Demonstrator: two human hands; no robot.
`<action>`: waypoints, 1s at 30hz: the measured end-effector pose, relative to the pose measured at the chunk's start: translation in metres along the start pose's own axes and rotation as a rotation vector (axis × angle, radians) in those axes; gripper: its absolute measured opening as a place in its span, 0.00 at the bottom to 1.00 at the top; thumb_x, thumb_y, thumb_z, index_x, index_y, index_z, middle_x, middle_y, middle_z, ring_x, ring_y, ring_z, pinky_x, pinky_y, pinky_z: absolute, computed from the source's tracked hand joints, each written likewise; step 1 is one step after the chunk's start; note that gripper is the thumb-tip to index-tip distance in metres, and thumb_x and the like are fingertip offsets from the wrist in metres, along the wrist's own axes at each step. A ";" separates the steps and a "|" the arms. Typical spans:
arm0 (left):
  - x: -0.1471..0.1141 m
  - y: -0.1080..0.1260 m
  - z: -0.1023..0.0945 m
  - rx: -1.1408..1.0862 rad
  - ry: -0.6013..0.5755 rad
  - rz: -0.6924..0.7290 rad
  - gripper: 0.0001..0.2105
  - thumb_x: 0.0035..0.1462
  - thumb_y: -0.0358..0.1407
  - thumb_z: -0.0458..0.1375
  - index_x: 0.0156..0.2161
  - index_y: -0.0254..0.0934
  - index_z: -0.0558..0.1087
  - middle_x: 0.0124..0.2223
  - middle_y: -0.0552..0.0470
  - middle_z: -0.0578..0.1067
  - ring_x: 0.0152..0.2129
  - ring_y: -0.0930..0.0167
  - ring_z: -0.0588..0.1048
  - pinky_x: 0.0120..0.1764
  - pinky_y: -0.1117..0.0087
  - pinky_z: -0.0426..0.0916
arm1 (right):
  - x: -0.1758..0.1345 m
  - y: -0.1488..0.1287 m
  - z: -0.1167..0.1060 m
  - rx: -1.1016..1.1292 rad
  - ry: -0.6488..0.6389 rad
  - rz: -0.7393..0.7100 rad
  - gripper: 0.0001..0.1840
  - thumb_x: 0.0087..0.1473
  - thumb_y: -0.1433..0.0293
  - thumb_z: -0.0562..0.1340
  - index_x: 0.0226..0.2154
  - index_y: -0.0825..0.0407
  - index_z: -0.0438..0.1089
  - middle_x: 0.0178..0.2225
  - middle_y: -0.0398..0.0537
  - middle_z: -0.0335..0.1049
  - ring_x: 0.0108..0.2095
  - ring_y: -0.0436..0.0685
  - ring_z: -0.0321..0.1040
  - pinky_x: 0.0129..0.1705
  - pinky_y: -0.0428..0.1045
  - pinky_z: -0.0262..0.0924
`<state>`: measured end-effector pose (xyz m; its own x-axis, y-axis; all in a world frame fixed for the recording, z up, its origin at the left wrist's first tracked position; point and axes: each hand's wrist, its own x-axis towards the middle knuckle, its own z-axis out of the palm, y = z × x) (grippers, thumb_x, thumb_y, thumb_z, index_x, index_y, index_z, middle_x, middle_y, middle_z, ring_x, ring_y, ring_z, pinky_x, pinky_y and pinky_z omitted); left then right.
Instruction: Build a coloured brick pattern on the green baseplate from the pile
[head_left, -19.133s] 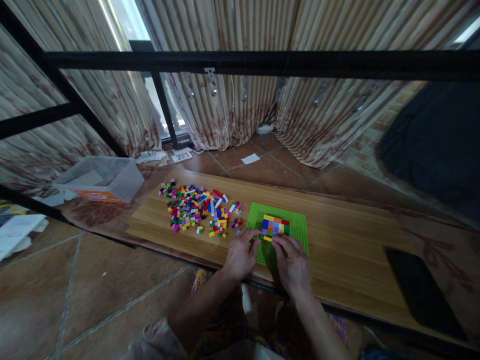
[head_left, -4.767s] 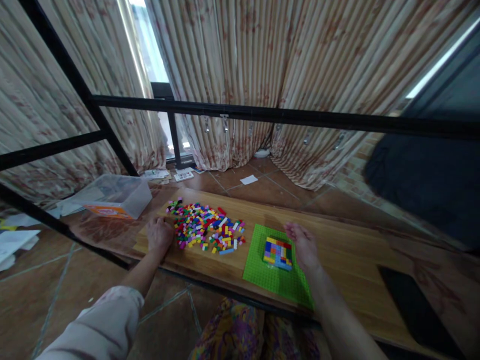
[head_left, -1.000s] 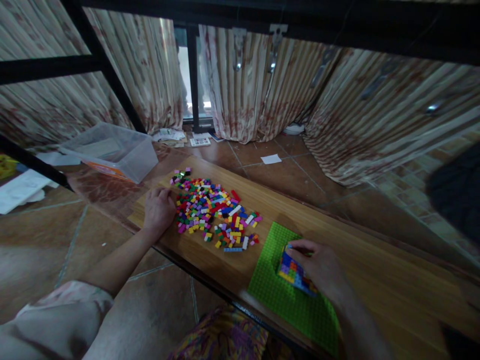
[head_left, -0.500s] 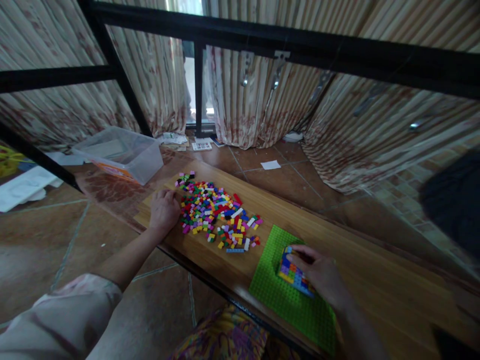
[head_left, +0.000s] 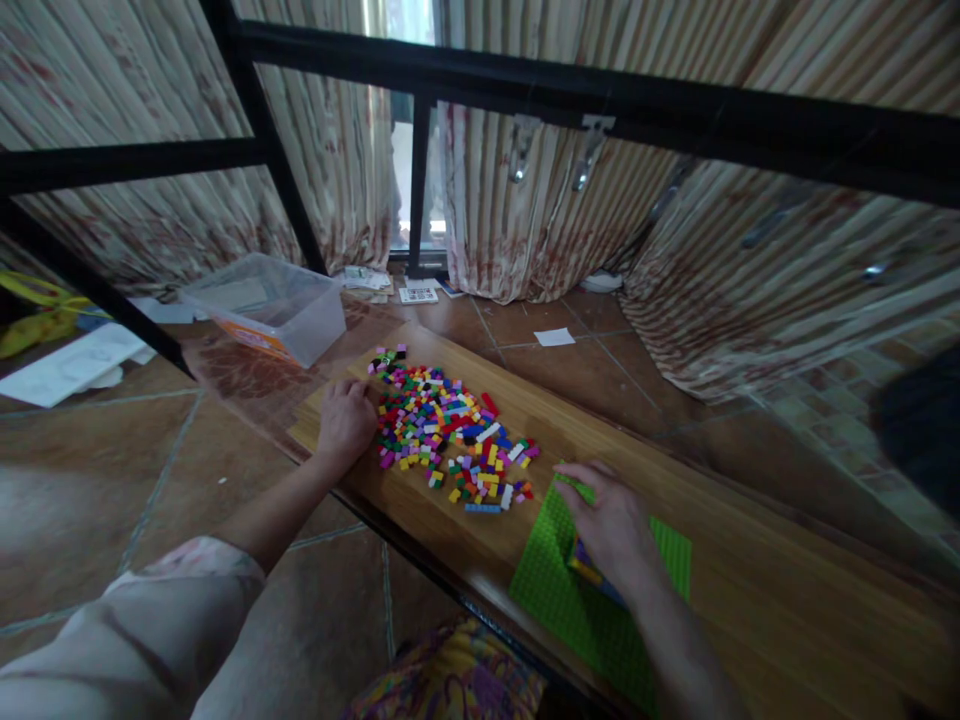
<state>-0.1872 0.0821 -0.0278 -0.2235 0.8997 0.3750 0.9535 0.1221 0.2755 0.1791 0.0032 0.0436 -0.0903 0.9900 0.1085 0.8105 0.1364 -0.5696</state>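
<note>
My left hand rests on the wooden board at the left edge of a heap of small coloured toy bricks. Its fingers are curled, and whatever they may hold is hidden. To the right, my right hand hovers over a green baseplate with thumb and forefinger apart and nothing visible between them. Beneath that hand a multicoloured brick build sits on the baseplate, mostly covered by the hand and wrist. A light blue long brick lies at the near side of the heap.
A clear plastic bin stands past the board's far left end. Black metal rails cross in front of striped curtains. Papers lie on the tiled floor, and white panels lie at the left.
My right hand has let go of the brick build and moved forward toward the baseplate's far edge. My left hand stays beside the heap. The whole view has shifted slightly.
</note>
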 end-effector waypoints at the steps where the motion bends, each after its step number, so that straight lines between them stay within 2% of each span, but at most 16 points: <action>1: 0.000 0.000 0.000 -0.003 -0.002 0.001 0.18 0.58 0.30 0.46 0.47 0.29 0.75 0.48 0.36 0.73 0.47 0.55 0.69 0.54 0.55 0.63 | 0.005 -0.004 0.006 -0.057 -0.022 -0.012 0.15 0.58 0.64 0.55 0.40 0.49 0.75 0.41 0.50 0.75 0.42 0.57 0.71 0.48 0.52 0.61; 7: -0.001 0.001 -0.001 0.003 0.003 -0.007 0.19 0.58 0.29 0.47 0.48 0.29 0.75 0.49 0.36 0.73 0.47 0.55 0.69 0.52 0.55 0.64 | 0.022 -0.016 0.027 -0.275 -0.057 -0.007 0.12 0.57 0.69 0.57 0.39 0.47 0.76 0.39 0.48 0.75 0.39 0.56 0.71 0.44 0.50 0.60; 17: -0.002 0.005 -0.004 0.006 -0.002 -0.016 0.18 0.57 0.29 0.47 0.48 0.30 0.75 0.49 0.37 0.73 0.47 0.55 0.69 0.52 0.55 0.65 | 0.030 -0.008 0.053 -0.281 -0.018 0.030 0.08 0.56 0.66 0.58 0.32 0.49 0.73 0.34 0.47 0.73 0.36 0.55 0.69 0.39 0.49 0.57; 23: -0.003 0.003 -0.003 0.000 -0.002 -0.012 0.18 0.58 0.29 0.47 0.49 0.28 0.75 0.48 0.37 0.73 0.47 0.56 0.69 0.53 0.56 0.64 | 0.022 -0.007 0.049 -0.182 -0.049 0.061 0.09 0.56 0.67 0.56 0.33 0.49 0.72 0.34 0.47 0.74 0.36 0.54 0.70 0.40 0.48 0.58; 30: -0.003 0.002 -0.001 0.003 0.008 -0.005 0.18 0.57 0.29 0.48 0.48 0.30 0.75 0.48 0.38 0.73 0.47 0.56 0.69 0.53 0.56 0.64 | 0.016 -0.011 0.044 -0.068 -0.025 0.065 0.10 0.55 0.67 0.56 0.36 0.48 0.72 0.37 0.46 0.76 0.38 0.54 0.72 0.42 0.49 0.60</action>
<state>-0.1851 0.0796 -0.0272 -0.2303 0.8955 0.3807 0.9528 0.1280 0.2753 0.1437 0.0191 0.0157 -0.0505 0.9974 0.0520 0.8526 0.0702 -0.5179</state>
